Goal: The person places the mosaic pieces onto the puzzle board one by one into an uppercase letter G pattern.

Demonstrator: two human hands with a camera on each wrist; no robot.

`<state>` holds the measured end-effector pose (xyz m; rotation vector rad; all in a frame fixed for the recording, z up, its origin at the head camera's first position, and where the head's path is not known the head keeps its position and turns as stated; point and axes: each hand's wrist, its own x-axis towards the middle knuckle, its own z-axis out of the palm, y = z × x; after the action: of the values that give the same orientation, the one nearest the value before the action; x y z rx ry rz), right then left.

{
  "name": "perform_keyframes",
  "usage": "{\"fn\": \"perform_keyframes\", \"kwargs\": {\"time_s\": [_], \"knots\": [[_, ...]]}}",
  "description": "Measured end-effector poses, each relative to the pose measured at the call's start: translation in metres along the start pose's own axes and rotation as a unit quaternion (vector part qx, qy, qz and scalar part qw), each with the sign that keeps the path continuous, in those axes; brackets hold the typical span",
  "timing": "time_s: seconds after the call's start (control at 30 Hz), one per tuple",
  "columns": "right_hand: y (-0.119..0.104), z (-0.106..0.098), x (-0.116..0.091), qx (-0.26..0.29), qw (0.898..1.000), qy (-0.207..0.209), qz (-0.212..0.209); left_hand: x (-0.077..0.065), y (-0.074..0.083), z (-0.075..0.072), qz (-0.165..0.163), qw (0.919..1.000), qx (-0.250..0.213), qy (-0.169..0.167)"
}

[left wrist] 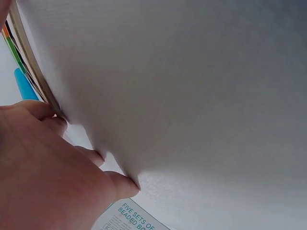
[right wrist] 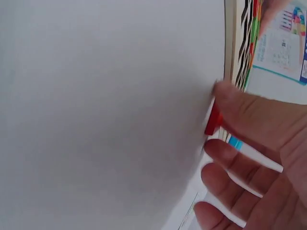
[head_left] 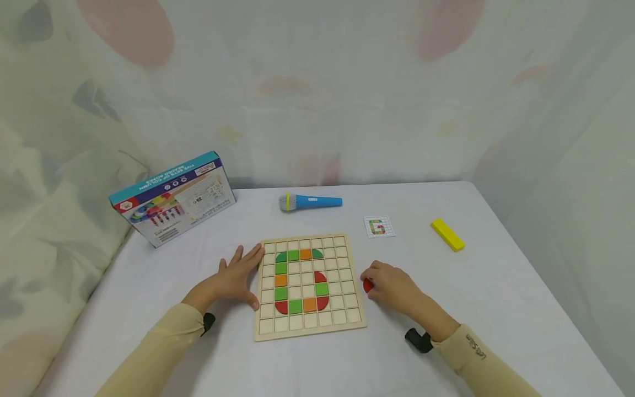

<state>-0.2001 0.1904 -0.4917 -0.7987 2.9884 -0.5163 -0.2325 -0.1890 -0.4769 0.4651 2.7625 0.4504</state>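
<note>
A wooden grid board (head_left: 310,324) lies flat on the white table, with green, orange and red tiles (head_left: 294,306) set in it in the shape of a letter G. My left hand (head_left: 230,281) rests at the board's left edge, fingers spread and thumb touching its side. Just off the right edge, my right hand (head_left: 394,288) pinches a red piece (head_left: 367,285) between thumb and forefinger. That red piece (right wrist: 213,117) shows edge-on in the right wrist view, low over or on the table; its outline is partly hidden by the thumb.
Behind the board lies a blue toy microphone (head_left: 317,202). A small card (head_left: 379,226) printed with a G pattern lies to the right, and a yellow block (head_left: 447,235) beyond it. At the back left stands a printed box (head_left: 173,201).
</note>
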Motion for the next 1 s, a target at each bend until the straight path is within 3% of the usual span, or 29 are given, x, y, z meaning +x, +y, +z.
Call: {"fn": "perform_keyframes", "kwargs": {"time_s": [0.2, 0.43, 0.6, 0.8, 1.0], "knots": [[0.003, -0.005, 0.0, -0.006, 0.999, 0.001, -0.054, 0.001, -0.004, 0.002, 0.004, 1.0, 0.002, 0.001], [0.002, -0.004, 0.006, -0.047, 0.997, 0.03, -0.059, 0.002, -0.005, 0.002, 0.007, 1.0, -0.001, 0.0], [-0.019, -0.008, 0.027, -0.032, 0.997, 0.044, -0.061, 0.0, -0.003, -0.001, 0.003, 0.9999, -0.009, -0.005], [-0.049, 0.004, 0.059, -0.045, 0.992, 0.05, -0.111, -0.001, 0.0, -0.001, -0.005, 0.9997, -0.019, -0.016], [-0.071, 0.015, 0.077, -0.04, 0.988, 0.04, -0.146, -0.002, 0.001, -0.001, -0.004, 0.9998, -0.014, -0.009]]}}
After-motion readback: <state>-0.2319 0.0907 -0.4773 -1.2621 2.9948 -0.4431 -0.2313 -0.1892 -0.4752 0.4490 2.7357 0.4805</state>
